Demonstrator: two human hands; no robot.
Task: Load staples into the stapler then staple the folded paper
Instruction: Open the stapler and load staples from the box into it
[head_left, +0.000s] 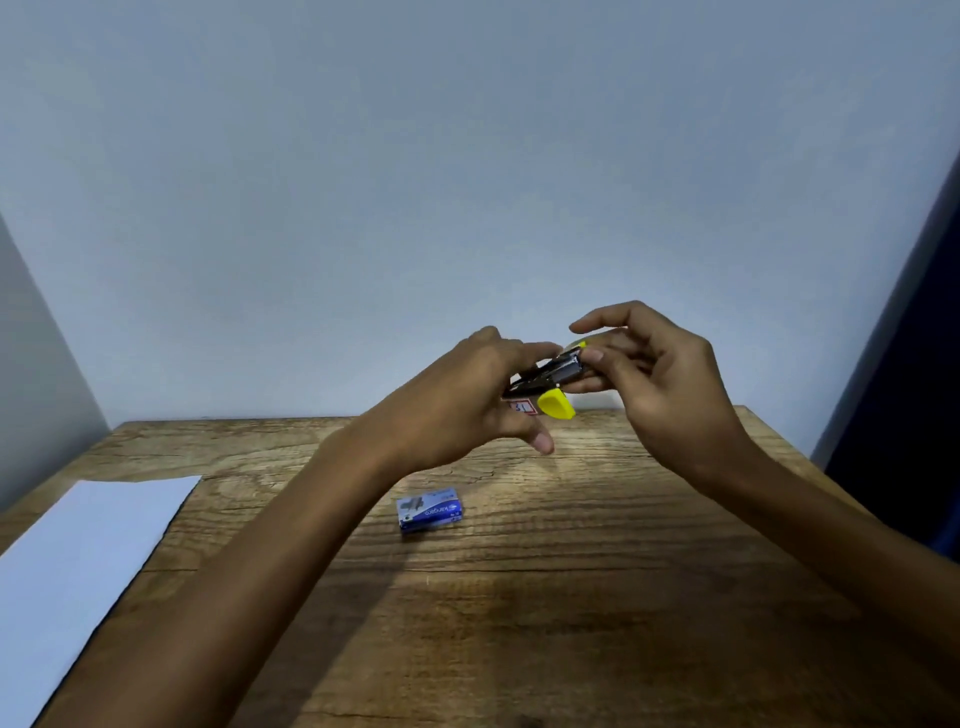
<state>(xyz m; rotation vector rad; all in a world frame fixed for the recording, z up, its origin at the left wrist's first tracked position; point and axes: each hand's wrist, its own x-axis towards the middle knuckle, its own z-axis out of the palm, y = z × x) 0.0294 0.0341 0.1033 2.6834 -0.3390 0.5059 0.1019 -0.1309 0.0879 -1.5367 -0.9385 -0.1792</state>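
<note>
A small stapler (553, 375) with a yellow body and a dark metal staple channel is held in the air above the far part of the table. My left hand (467, 400) grips its near end from the left. My right hand (649, 374) pinches the metal front end from the right, with the index finger raised. A blue staple box (429, 509) lies closed on the wooden table (571, 597), below and in front of both hands. The white folded paper (83, 566) lies flat at the table's left edge, apart from both hands.
A plain pale wall stands right behind the table's far edge. A dark blue surface (914, 389) rises along the right side. A small white label with red marks (522, 407) shows under the stapler.
</note>
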